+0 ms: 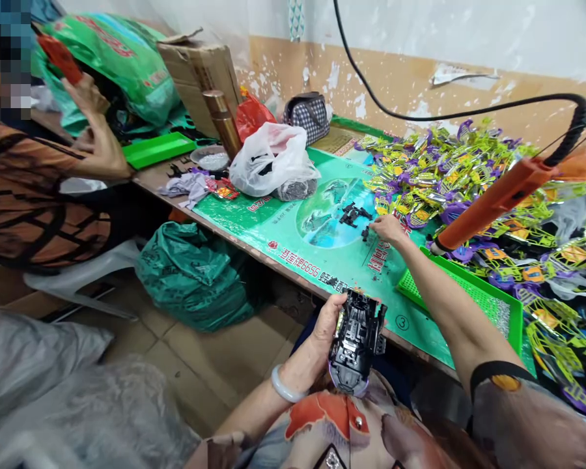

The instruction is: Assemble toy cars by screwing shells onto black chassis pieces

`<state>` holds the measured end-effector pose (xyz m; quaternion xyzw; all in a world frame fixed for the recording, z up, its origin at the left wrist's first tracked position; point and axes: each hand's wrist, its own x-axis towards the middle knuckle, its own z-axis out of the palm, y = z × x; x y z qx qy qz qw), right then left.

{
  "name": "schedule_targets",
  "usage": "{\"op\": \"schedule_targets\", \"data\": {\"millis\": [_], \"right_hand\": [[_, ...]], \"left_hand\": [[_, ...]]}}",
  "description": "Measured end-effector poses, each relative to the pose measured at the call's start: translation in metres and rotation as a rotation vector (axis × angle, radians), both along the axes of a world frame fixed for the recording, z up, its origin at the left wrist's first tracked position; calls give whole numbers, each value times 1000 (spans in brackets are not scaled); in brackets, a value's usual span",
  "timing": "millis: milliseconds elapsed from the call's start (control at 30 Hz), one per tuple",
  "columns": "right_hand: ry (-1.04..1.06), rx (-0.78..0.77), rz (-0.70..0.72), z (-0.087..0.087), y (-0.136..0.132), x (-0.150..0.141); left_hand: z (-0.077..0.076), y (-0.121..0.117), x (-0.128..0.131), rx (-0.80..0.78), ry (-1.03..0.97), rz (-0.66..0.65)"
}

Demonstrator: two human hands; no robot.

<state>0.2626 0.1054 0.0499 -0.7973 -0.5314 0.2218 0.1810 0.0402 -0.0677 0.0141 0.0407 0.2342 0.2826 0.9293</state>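
My left hand grips a black toy car chassis, underside facing up, with a purple edge showing at its near end. Over the green printed mat, my right hand is stretched forward, fingertips pinched at a small black plastic part. Another black plastic part, forked in shape, lies just beyond on the mat. Beside my right forearm sits a green tray with small silvery screws at its right end. An orange electric screwdriver hangs above the tray from a black cable.
A large heap of yellow-green and purple toy car frames covers the right side of the table. A white plastic bag, bronze flask and cardboard box stand leftward. A co-worker's hand holds an orange screwdriver at far left.
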Motion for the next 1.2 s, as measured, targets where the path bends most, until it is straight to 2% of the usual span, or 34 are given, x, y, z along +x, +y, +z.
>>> {"op": "schedule_targets", "data": {"millis": [200, 367, 567, 700, 867, 967, 1100, 1200], "right_hand": [[-73, -46, -128, -21, 19, -18], [102, -22, -68, -18, 7, -21], [469, 23, 61, -4, -52, -22], [833, 68, 60, 6, -103, -27], [1253, -56, 148, 16, -153, -31], [1243, 17, 80, 15, -166, -32], [1116, 95, -75, 7, -165, -29], [1055, 77, -51, 4, -163, -24]], "left_hand": [[5, 6, -8, 40, -20, -89], [9, 8, -7, 59, -49, -97], [12, 13, -11, 62, -94, 90], [20, 17, -10, 117, -93, 138], [27, 15, -6, 151, -71, 141], [27, 11, -3, 164, -97, 84], [29, 4, 0, 165, -110, 9], [30, 0, 0, 155, -52, -37]]}}
